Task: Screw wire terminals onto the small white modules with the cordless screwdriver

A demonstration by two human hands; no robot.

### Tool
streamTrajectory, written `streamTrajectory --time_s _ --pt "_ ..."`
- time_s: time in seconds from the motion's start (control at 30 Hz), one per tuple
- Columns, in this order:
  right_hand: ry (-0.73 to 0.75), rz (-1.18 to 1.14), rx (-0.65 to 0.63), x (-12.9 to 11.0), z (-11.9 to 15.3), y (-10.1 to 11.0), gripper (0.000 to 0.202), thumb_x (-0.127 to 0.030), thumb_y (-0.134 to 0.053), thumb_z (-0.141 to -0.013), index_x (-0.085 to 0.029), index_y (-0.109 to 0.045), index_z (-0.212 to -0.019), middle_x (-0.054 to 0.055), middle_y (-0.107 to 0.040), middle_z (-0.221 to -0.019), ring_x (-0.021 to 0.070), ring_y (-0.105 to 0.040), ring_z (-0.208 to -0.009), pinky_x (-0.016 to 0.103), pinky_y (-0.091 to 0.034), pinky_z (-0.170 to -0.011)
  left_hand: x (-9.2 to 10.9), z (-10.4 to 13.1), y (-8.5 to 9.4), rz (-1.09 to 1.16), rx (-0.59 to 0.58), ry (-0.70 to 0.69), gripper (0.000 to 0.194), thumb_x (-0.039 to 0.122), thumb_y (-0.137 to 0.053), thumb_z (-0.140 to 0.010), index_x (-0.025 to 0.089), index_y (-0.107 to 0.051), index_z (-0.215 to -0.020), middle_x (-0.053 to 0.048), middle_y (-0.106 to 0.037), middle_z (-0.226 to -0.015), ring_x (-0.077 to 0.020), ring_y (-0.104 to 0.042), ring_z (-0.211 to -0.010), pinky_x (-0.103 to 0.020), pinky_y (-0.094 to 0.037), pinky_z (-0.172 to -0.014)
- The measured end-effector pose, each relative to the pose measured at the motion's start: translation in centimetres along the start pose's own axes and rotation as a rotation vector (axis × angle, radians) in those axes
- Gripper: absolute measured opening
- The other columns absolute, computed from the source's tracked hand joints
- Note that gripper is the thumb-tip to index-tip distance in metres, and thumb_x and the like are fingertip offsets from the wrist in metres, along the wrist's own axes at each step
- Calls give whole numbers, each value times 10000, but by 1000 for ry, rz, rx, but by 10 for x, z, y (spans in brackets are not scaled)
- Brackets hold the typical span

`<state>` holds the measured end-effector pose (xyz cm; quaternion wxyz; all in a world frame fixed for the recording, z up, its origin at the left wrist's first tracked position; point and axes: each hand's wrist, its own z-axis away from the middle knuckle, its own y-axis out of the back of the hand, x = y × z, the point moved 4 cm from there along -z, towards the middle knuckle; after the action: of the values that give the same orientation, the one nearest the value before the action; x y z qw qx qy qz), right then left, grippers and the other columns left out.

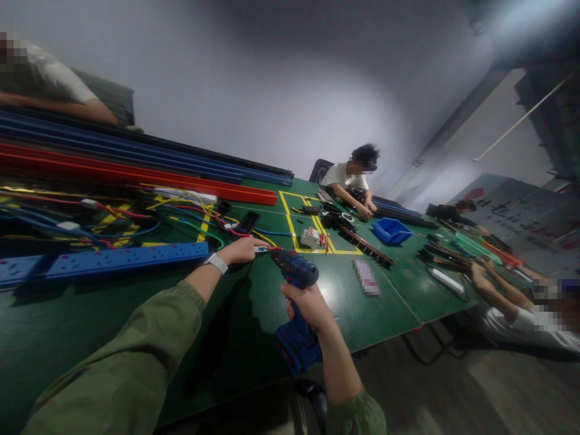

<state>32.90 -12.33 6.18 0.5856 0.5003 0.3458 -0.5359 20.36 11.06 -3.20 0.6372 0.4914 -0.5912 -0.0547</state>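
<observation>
One blue drill (296, 266) is clasped round its handle by the right hand (312, 305), above the green bench (376, 326). A small white piece (260, 249) is pinched in the fingers of the left hand (242, 249), at the drill's tip; whether the two touch cannot be told. A blue socket strip (127, 261) is laid left of that hand, and a white switch block (310, 237) is set beyond the drill.

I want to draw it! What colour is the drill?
The drill is mostly dark blue, with small touches of red. The head view shows it.
</observation>
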Motion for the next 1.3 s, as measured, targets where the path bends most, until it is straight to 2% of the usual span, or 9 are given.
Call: streamTrajectory --time_s 0.27,0.53,0.87,1.3 --pt "-43 -4 11 2 0 1 222 -306 -626 -775 -163 -565 -933 -92 -454 -385 116 -467 -339 228 -376 -428 -4 -2 -1 -28 10 -2 619 70 -501 -657 212 -650 -1241 -38 -694 -1190 -200 -622 -1087 -279 -422 -998" --pt "-27 3 13 1 0 1 233 -313 -626 -773 -167 -562 -943 -84 -469 -381 123 -479 -349 225 -374 -427 -3 -1 -2 2 8 23 587 106 -521 -675 200 -652 -1239 -45 -703 -1170 -204 -629 -1072 -267 -443 -961" --pt "-23 5 4 2 0 2 163 -317 -614 -774 -182 -545 -833 -78 -467 -381 120 -481 -352 226 -378 -428 8 2 3 -5 10 29 551 138 -526 -685 190 -667 -1215 -48 -716 -1136 -212 -636 -1065 -274 -441 -974" --pt "1 5 -4 4 -2 2 191 -316 -616 -778 -177 -550 -889 -84 -458 -374 128 -475 -344 228 -377 -413 8 1 3 -10 4 34 585 97 -509 -658 195 -669 -1212 -56 -715 -1140 -206 -634 -1064 -277 -431 -981"
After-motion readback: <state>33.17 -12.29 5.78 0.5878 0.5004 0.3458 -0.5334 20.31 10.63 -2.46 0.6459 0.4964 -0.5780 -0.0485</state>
